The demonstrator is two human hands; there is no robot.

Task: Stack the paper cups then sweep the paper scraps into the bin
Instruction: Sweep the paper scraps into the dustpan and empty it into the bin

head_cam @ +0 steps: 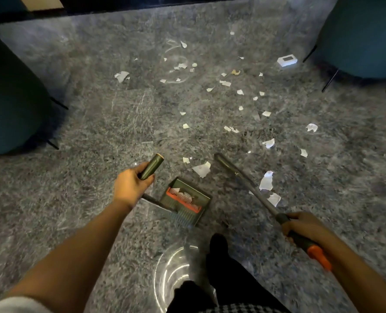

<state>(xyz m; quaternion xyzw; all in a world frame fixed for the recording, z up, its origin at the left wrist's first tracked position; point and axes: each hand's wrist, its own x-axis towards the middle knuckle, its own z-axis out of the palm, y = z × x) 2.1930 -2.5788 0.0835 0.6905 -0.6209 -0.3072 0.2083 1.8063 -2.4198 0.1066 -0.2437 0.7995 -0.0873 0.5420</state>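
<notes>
Since no paper cups show anywhere in the head view, the step in hand appears to be the sweeping, and only begun. The left hand is closed around the top of the dustpan handle, arm stretched forward and down, wrist level, the grip's end poking out past the thumb. Below it the dustpan stands on the floor just ahead of the person's dark shoe, a few white bits already lying against its orange comb. The right hand is wrapped around the broom handle just above its orange end, forearm coming in from the lower right, the shaft slanting away toward the middle of the floor; the head of the broom is too blurred to make out.

Most paper scraps lie loose: several large ones just right of the pan on either side of the shaft, many small ones scattered toward the far edge of the floor, between the two teal chairs. A small white box sits near the right chair. No bin is clearly visible.

Next, I judge, the broom must draw the near scraps leftward into the pan's mouth while the left hand holds the pan steady.
</notes>
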